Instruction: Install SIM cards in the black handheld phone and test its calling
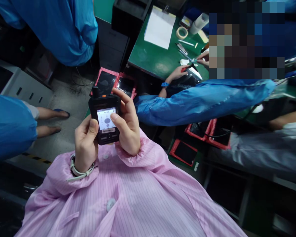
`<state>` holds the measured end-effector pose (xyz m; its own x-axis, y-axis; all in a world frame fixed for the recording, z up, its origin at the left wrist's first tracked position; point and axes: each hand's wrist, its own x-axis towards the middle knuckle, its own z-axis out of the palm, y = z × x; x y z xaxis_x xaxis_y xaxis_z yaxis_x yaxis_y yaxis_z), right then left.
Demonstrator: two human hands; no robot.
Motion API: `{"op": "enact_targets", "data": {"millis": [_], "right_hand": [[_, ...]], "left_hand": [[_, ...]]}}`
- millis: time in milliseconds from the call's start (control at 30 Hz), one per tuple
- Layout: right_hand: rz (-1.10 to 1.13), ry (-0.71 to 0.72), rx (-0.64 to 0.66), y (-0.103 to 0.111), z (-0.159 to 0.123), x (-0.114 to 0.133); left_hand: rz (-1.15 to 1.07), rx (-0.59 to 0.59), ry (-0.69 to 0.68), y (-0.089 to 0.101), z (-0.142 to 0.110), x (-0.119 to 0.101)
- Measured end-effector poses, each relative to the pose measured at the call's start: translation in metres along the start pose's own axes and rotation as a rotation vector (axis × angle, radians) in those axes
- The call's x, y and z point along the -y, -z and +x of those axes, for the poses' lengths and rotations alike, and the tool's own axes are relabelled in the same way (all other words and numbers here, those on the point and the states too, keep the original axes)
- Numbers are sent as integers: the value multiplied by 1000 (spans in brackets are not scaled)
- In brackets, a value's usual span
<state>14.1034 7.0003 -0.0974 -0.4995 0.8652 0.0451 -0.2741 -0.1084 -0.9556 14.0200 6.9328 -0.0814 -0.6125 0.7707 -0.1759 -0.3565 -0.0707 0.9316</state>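
1. The person's left hand and right hand together hold a black handheld radio-style device with a lit screen, up in front of the chest of a pink striped smock.
2. The right fingers are closed around the device's upper right edge, and that thumb rests on its front, beside the screen.
3. The left fingers wrap around the device's left side, mostly hidden behind it, and that thumb presses its front edge.
4. A white wrist strap circles the left wrist.
5. Beyond the device, red-edged trays lie near a co-worker's hands, which work at a green tabletop.
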Motion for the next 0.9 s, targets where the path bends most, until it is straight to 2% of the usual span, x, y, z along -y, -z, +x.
{"op": "enact_targets", "data": {"millis": [200,500,633,767,900], "right_hand": [[38,28,26,1,0,2],[-43,38,35,-2,2,3],[-56,91,-13,-3,4,4],[0,53,53,-1,3,3],[37,72,44,1,3,1]], "left_hand": [[-12,4,8,0,1,-1],[4,-22,3,-2,1,-2],[-41,16,5,-4,1,-4],[-65,55,17,-5,1,-7],[-69,60,25,-4,1,-6]]}}
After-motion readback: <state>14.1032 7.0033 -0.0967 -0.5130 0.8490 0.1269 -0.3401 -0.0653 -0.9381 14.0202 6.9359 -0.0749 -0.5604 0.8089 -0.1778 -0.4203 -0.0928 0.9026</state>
